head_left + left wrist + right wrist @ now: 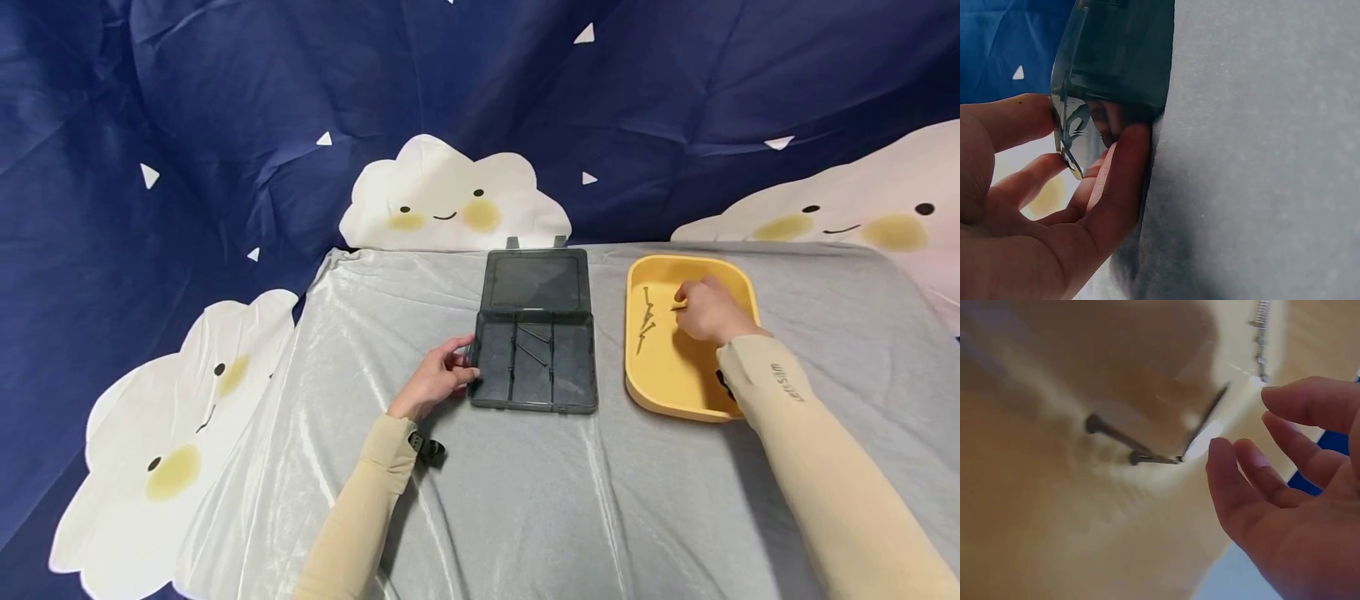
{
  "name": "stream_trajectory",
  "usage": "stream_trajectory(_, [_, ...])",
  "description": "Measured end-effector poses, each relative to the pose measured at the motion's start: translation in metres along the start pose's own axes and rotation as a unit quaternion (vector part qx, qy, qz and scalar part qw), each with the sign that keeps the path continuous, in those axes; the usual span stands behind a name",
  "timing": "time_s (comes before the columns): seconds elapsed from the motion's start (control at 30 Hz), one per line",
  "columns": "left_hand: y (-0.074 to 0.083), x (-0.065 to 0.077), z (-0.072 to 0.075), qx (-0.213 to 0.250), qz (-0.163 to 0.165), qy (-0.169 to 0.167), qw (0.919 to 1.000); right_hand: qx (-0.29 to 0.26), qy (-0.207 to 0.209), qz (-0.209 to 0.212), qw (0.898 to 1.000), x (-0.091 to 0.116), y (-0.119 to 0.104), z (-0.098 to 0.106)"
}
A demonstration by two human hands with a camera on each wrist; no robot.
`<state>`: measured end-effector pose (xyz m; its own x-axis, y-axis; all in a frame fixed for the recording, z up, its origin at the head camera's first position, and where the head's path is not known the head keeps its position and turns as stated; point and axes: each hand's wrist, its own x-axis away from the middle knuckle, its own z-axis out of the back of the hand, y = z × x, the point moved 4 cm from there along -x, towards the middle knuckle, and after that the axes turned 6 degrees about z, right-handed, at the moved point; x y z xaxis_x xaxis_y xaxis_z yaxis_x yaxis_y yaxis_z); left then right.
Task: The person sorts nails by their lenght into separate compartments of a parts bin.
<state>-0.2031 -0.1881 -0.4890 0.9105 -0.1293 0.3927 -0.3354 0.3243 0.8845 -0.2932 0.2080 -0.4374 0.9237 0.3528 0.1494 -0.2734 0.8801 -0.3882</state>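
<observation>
A dark see-through compartment box [573,367] lies with its lid [536,279] folded back. Two long screws [532,353] lie slantwise in its middle compartment. My left hand [438,377] grips the box's left side; in the left wrist view thumb and fingers hold the box's wall [1116,56] at a corner. Inside the yellow tray [675,383] is my right hand [708,310]. In the right wrist view its thumb and fingers are apart, close to several dark screws [1119,436]. More screws [645,321] lie in a line along the tray's left side.
A grey cloth [525,492] covers the table. Behind it hangs a dark blue curtain [247,92] with white clouds. The tray stands right of the box, with a strip of cloth between them.
</observation>
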Motion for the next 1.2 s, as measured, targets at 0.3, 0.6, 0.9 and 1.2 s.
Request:
stream_trajectory(0.3, [0.001, -0.003, -0.001, 0.000, 0.000, -0.003, 1.0000, 0.019, -0.027, -0.017, 0.999, 0.000, 0.012, -0.011])
stream_trajectory(0.6, [0.001, -0.002, -0.002, 0.008, 0.002, 0.003, 1.0000, 0.030, -0.015, -0.011, 0.999, 0.000, 0.016, -0.014])
stream_trajectory(0.9, [-0.001, -0.002, -0.001, 0.001, -0.007, 0.006, 1.0000, 0.063, -0.002, 0.028, 0.998, -0.002, 0.009, -0.014])
stream_trajectory(1.2, [-0.001, -0.001, -0.001, 0.005, -0.007, 0.004, 1.0000, 0.030, -0.033, -0.005, 0.999, 0.000, 0.007, -0.018])
